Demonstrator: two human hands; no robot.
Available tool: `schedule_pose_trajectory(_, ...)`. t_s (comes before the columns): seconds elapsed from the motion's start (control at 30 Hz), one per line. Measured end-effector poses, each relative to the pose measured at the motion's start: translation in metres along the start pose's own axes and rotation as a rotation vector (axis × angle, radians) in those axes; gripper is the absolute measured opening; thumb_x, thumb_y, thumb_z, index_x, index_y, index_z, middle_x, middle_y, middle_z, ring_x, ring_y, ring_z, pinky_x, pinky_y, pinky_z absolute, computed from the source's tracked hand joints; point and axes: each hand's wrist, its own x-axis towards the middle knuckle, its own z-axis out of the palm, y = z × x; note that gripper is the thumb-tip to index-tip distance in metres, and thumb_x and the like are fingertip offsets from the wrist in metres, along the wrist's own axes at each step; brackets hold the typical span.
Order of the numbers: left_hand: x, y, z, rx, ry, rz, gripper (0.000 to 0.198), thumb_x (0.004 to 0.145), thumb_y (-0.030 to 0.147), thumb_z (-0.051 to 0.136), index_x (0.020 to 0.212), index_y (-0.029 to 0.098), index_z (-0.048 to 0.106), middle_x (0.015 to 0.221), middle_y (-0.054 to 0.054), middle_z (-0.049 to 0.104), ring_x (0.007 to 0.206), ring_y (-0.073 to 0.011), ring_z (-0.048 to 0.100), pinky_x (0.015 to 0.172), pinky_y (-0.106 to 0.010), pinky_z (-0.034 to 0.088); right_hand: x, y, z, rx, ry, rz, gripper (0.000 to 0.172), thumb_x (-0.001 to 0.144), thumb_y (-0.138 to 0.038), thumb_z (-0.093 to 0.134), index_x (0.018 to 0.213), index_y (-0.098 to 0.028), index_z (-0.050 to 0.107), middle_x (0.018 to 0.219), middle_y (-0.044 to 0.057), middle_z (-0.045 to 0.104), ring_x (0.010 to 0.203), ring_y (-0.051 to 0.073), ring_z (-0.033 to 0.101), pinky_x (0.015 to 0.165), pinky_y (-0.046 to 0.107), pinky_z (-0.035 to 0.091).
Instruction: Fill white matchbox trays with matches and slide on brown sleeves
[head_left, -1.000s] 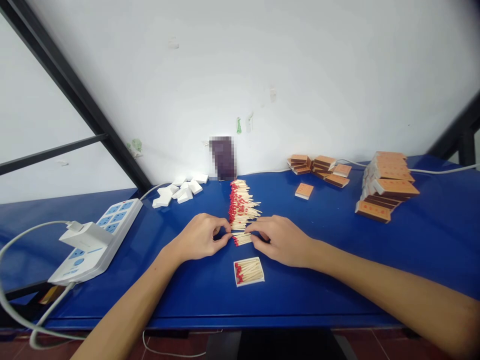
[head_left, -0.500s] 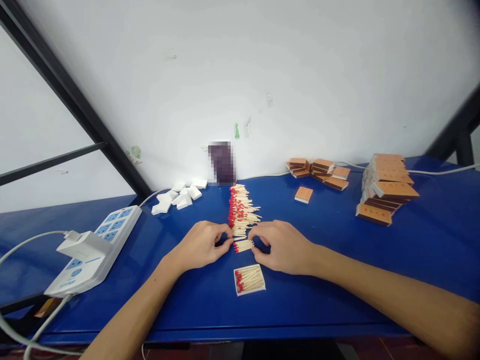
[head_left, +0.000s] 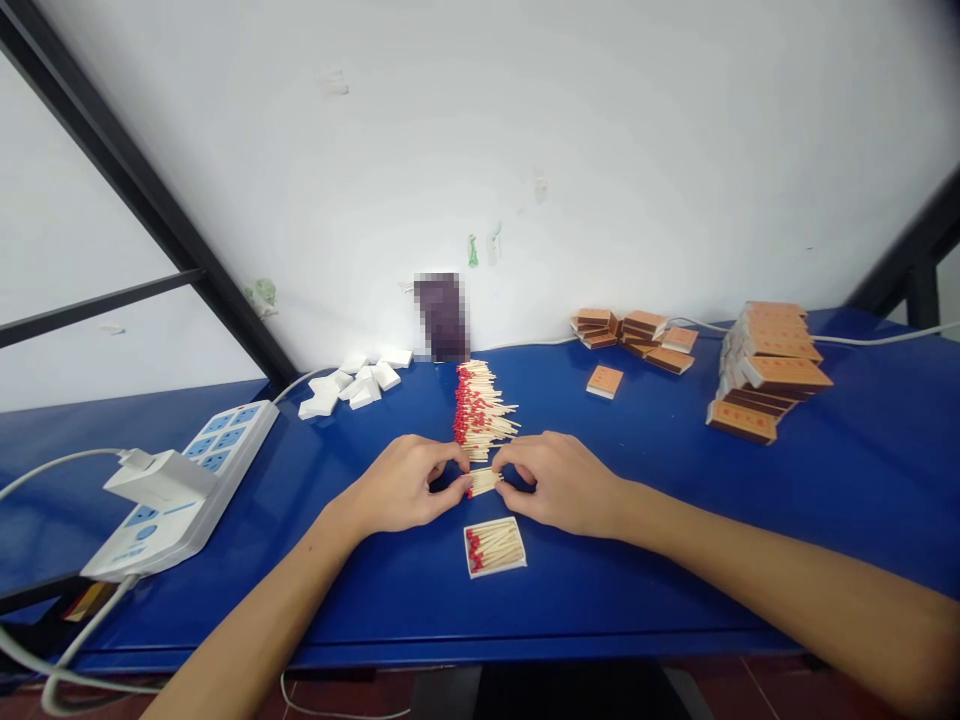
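A small row of red-headed matches (head_left: 485, 482) lies flat on the blue table between my two hands. My left hand (head_left: 411, 484) has thumb and forefinger curled in at the red-head end. At the bare-stick end, my right hand (head_left: 559, 484) pinches in the same way, so the row is held from both sides. Just beyond, a long heap of matches (head_left: 480, 410) stretches toward the wall, heads to the left. Nearer me sits a white matchbox tray (head_left: 523, 553) with a layer of matches in it, heads also left.
White empty-looking trays (head_left: 322, 397) are heaped at the back left. Orange matchbox sleeves (head_left: 600, 322) lie at the back, with one matchbox (head_left: 604, 381) apart and a leaning stack (head_left: 784, 375) at right. A power strip (head_left: 187, 495) with a plugged-in charger occupies the left side.
Both hands have closed in slightly on the small row of matches, fingertips now nearer its ends. The whole view has shifted a little; the tray and heap look unchanged.
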Motion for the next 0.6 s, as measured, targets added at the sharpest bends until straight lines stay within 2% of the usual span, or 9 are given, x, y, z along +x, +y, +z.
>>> schedule_pose_trajectory(0.17,-0.0011,0.0016,-0.0006,-0.009,0.006,0.018,0.019,0.087,0.037,0.062,0.094,0.020,0.066,0.056,0.007,0.043,0.050,-0.0091,0.040,0.055,-0.023,0.029,-0.0001,0.0002,0.0006,-0.006,0.011,-0.009,0.015,0.085,-0.025,0.059,0.095,-0.021,0.069,0.068,-0.003,0.061,0.057,0.011,0.048,0.063,0.026,0.032)
schedule_pose_trajectory(0.33,0.0001,0.0017,0.0002,0.007,0.005,0.016,0.027,0.083,0.045,0.067,0.093,0.020,0.066,0.056,0.007,0.043,0.051,-0.0092,0.039,0.055,-0.023,0.028,-0.0001,-0.0014,-0.0004,-0.003,-0.003,-0.006,0.021,0.087,-0.026,0.058,0.100,-0.021,0.072,0.070,-0.001,0.064,0.062,0.013,0.053,0.066,0.026,0.035)
schedule_pose_trajectory(0.6,0.0011,0.0025,-0.0004,-0.006,-0.001,0.021,0.017,0.085,0.037,0.065,0.091,0.020,0.065,0.056,0.007,0.043,0.050,-0.0088,0.038,0.055,-0.022,0.028,-0.0006,-0.0007,-0.0006,-0.020,-0.011,-0.007,0.019,0.088,-0.028,0.058,0.098,-0.021,0.072,0.075,0.000,0.066,0.066,0.013,0.056,0.068,0.027,0.036)
